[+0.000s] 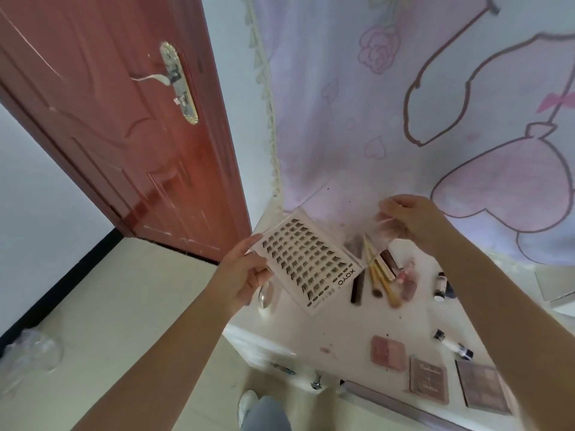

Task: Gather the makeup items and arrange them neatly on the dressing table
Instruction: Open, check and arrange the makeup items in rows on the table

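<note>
- Currently, left hand (245, 275) fingers pinch the lash tray (311, 262) by one edge above the dressing table (342, 325); a loose grip risks dropping it.
- Right hand (410, 219) fingers pinch a clear bag (381, 241) holding brushes (378, 269); tilting may spill them onto the palettes (427, 379).

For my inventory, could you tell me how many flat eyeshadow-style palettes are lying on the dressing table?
3, in a row near the front edge: a pink palette, a middle palette, and a darker palette partly behind the right forearm. Others may be hidden.

Glossy clear plastic lash case (311, 262), glossy wooden door (124, 135), shiny metal handle (177, 82)
</note>
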### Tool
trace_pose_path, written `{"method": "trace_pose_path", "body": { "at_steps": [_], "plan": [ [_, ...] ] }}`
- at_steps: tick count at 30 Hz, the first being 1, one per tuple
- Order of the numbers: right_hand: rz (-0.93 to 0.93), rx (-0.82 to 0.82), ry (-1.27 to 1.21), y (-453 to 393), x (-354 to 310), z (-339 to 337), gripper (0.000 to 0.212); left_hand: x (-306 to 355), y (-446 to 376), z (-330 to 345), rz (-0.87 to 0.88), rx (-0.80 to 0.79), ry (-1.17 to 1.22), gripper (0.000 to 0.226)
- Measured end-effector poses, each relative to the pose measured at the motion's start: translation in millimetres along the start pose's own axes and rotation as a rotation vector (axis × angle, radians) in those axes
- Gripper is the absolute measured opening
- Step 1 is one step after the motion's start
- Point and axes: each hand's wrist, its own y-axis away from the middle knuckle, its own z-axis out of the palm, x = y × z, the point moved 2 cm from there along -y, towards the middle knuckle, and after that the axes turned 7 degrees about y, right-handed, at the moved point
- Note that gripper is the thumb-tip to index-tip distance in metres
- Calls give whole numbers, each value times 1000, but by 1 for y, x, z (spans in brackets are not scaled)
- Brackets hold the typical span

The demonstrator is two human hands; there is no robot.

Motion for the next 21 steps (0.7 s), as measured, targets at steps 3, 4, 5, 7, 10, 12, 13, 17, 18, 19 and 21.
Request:
{"method": "trace_pose_path", "body": {
  "at_steps": [3, 4, 5, 7, 10, 12, 13, 17, 18, 19, 21],
  "plan": [
    [15, 67, -298, -15, -14, 13, 16, 27, -17, 0, 65, 13, 31, 37],
    [24, 86, -418, -20, -19, 22, 18, 35, -24, -1, 76, 25, 22, 35],
    [29, 103, -549, -26, -21, 31, 19, 43, -31, -3, 75, 35, 6, 34],
    [33, 110, -711, -40, -23, 51, 16, 57, -48, -12, 35, 39, -54, 28],
    [41, 125, -695, -62, -25, 79, 19, 73, -78, -30, -119, 12, -263, 22],
    [83, 161, -665, -79, -23, 95, 21, 76, -99, -43, -217, 9, -445, 25],
    [111, 181, -654, -89, -19, 102, 21, 75, -109, -51, -244, 21, -522, 26],
    [259, 216, -529, -121, 0, 130, 22, 59, -147, -84, -337, 30, -752, 25],
    [300, 223, -497, -127, 8, 137, 21, 52, -154, -93, -375, 33, -786, 24],
    [336, 225, -476, -133, 17, 144, 21, 44, -160, -102, -415, 37, -814, 22],
    [407, 218, -414, -143, 32, 156, 19, 30, -169, -115, -482, 39, -876, 17]
  ]
}}
